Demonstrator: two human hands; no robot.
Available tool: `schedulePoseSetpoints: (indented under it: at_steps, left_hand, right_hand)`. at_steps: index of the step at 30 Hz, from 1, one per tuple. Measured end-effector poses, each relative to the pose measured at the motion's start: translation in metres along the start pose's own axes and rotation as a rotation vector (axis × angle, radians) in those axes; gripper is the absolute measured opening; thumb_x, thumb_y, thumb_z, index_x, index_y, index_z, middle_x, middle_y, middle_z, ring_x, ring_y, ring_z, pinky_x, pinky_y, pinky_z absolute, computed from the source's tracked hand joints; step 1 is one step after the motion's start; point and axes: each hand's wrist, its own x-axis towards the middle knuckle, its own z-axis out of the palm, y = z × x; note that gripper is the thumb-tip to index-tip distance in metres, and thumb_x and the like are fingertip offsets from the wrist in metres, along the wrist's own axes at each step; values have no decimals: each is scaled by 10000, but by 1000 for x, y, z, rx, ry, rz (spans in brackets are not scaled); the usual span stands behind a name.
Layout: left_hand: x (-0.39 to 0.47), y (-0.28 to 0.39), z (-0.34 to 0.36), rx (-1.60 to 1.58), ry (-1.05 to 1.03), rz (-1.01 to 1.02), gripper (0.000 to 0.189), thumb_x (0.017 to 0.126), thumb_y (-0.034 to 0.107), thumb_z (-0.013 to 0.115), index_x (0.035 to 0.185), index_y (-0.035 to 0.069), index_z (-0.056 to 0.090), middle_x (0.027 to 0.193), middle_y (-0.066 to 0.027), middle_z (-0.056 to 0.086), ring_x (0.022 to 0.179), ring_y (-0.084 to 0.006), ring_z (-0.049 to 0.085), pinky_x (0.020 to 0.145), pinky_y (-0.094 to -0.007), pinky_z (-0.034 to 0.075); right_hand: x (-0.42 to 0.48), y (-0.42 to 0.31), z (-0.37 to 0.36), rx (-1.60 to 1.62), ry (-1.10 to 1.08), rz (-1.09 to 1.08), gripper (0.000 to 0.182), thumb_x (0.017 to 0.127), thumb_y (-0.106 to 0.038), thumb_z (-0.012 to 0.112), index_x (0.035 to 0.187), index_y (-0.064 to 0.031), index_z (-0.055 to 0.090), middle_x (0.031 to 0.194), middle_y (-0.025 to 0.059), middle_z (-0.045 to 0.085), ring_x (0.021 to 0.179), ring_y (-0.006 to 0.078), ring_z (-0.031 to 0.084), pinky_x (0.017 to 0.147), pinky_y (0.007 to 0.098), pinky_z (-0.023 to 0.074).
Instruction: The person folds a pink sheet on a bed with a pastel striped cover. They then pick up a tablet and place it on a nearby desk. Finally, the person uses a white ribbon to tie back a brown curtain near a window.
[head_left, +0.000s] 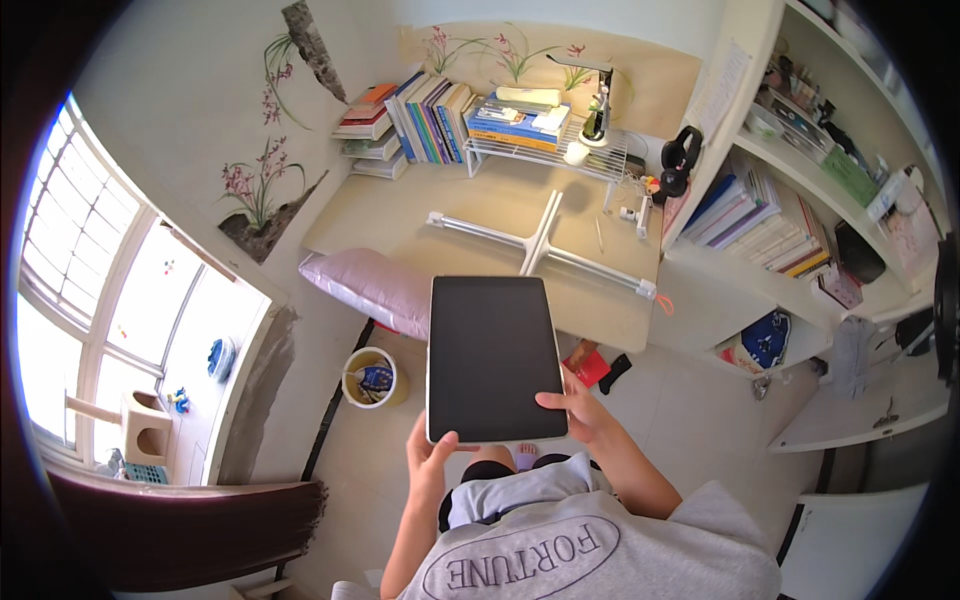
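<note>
A tablet computer with a dark screen (495, 356) is held upright in its long direction in front of my body. My left hand (431, 457) grips its lower left corner, the thumb over the bottom edge. At the lower right side my right hand (579, 409) holds it, with the thumb lying on the front. Beyond the tablet, a white and silver folding stand (536, 244) with crossed arms lies on the desk (375, 206). A pinkish cushion (367, 285) rests at the desk's near left edge, partly hidden by the tablet.
A white wire rack (547, 154) holds books and a desk lamp (596, 120). Upright books (431, 124) stand beside it. Black headphones (681, 161) hang at the right by the bookshelf (795, 161). On the floor are a waste bin (401, 382) and a black sock (615, 373).
</note>
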Motion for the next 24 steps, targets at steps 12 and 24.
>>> schedulePoseSetpoints:
  at_steps: [12, 24]
  left_hand:
    - [293, -16, -41, 321, -39, -97, 375, 902, 98, 522, 1231, -27, 392, 1003, -58, 585, 839, -131, 596, 727, -257, 498]
    - [594, -134, -75, 1128, -79, -193, 566, 828, 272, 616, 1279, 13, 392, 1019, -201, 605, 927, -315, 609, 826, -384, 456]
  right_hand:
    - [206, -82, -49, -40, 249, -120, 615, 763, 29, 622, 1304, -52, 340, 1251, 90, 477, 1156, 200, 470, 964, 320, 402]
    - [454, -111, -238, -52, 628, -14, 417, 798, 33, 566, 1177, -79, 435, 1065, 80, 553, 958, 203, 559, 803, 319, 462]
